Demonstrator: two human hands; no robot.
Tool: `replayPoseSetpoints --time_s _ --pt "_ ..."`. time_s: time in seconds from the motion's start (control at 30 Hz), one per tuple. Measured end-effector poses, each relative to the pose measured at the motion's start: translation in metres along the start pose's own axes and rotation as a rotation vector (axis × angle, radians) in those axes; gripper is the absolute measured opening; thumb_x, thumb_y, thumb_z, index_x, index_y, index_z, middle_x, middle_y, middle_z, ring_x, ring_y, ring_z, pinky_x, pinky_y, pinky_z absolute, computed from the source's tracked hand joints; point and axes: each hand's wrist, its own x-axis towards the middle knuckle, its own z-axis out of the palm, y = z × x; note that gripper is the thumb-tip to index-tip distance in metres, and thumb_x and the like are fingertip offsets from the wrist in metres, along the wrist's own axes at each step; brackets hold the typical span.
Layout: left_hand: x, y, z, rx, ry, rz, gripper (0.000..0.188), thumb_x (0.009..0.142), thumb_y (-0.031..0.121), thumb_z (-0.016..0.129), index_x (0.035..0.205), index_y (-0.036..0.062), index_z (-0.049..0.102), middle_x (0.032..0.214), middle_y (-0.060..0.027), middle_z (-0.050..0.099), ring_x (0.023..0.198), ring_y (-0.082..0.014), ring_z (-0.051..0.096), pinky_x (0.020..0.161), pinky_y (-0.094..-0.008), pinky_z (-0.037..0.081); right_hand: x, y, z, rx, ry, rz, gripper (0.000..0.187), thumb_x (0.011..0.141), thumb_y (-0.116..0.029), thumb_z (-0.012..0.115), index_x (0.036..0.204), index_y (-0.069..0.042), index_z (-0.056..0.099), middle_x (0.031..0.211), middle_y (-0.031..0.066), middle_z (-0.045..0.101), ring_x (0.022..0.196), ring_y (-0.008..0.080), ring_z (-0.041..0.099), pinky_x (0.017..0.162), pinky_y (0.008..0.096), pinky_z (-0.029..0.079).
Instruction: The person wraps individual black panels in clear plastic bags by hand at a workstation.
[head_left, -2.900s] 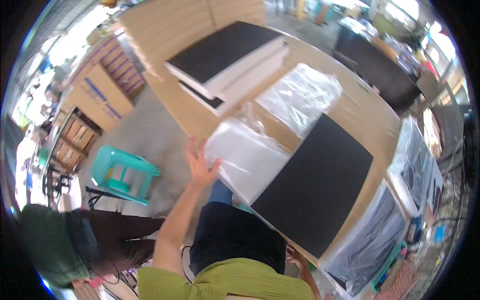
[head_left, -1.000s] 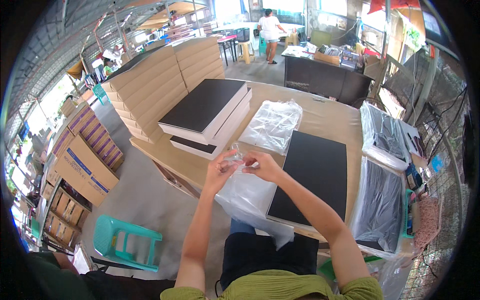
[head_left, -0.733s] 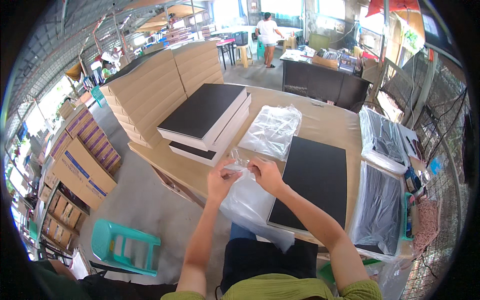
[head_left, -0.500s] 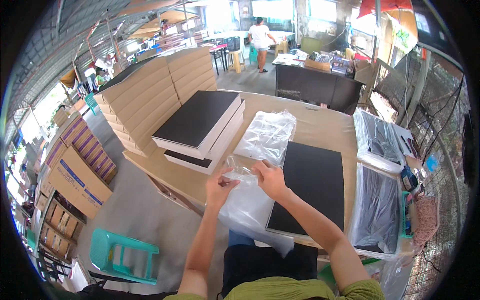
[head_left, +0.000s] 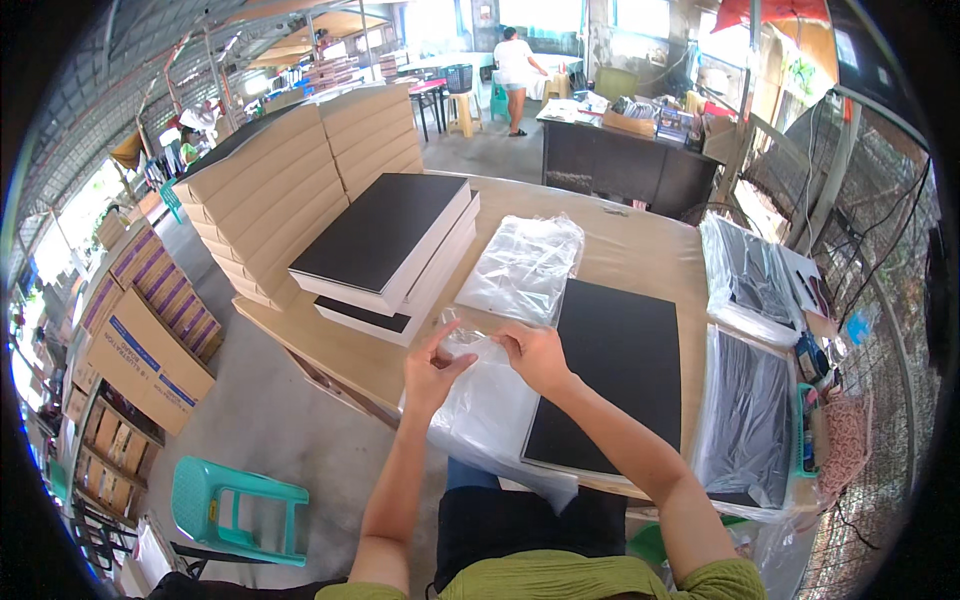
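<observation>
My two hands are at the upper end of a clear plastic bag (head_left: 480, 405), which lies over the table's front edge with its lower corner hanging by my lap. My right hand (head_left: 535, 358) pinches the rim of the bag. On the other side, my left hand (head_left: 430, 375) has its fingers curled at the film, the thumb and forefinger a little apart. A large black board (head_left: 620, 370) lies flat under my right forearm. Just beyond my hands is a pile of folded clear bags (head_left: 525, 268).
Left of the bags stands a stack of black-topped white boards (head_left: 385, 235), backed by tall piles of brown cartons (head_left: 270, 185). Plastic-wrapped black boards (head_left: 745, 420) line the table's right side. A green stool (head_left: 240, 510) stands on the floor at left. Another person (head_left: 515, 75) stands far off.
The view has shifted slightly. My left forefinger has risen away from the thumb at the bag's end, while my right hand keeps its pinch.
</observation>
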Motion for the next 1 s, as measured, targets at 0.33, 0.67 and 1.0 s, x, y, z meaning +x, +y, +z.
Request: replayPoseSetpoints --time_s 0.33,0.67,1.0 --pt "0.017 -0.014 -0.038 -0.306 -1.588 -0.223 0.045 0.093 0.045 0.058 0.111 0.0051 0.067 0.089 -0.0046 0.064 0.083 -0.0128 0.057 0.074 -0.0302 0.048 0.010 0.014 0.018 0.491 -1.067 -0.109 0.018 0.088 -0.022 0.064 0.091 -0.004 0.064 0.079 0.0058 0.064 0.075 0.0165 0.061 0.067 0.0342 0.047" --pt "-0.069 0.046 -0.030 -1.565 -0.924 0.351 0.034 0.096 0.042 0.054 0.109 0.0120 0.061 0.081 -0.0018 0.062 0.073 -0.0152 0.058 0.067 -0.0307 0.048 -0.051 0.005 -0.044 0.494 -1.619 0.018 0.034 0.083 -0.035 0.067 0.086 -0.001 0.067 0.075 0.0108 0.065 0.073 0.0218 0.063 0.071 0.0365 0.049" --pt "-0.097 0.071 -0.016 -1.397 -1.209 0.158 0.033 0.094 0.041 0.058 0.098 0.0081 0.064 0.074 -0.0002 0.062 0.064 -0.0109 0.057 0.055 -0.0278 0.045 -0.127 0.004 -0.101 0.444 -0.650 0.505 0.045 0.085 -0.042 0.062 0.093 0.002 0.066 0.085 0.0114 0.066 0.083 0.0222 0.063 0.077 0.0354 0.049"
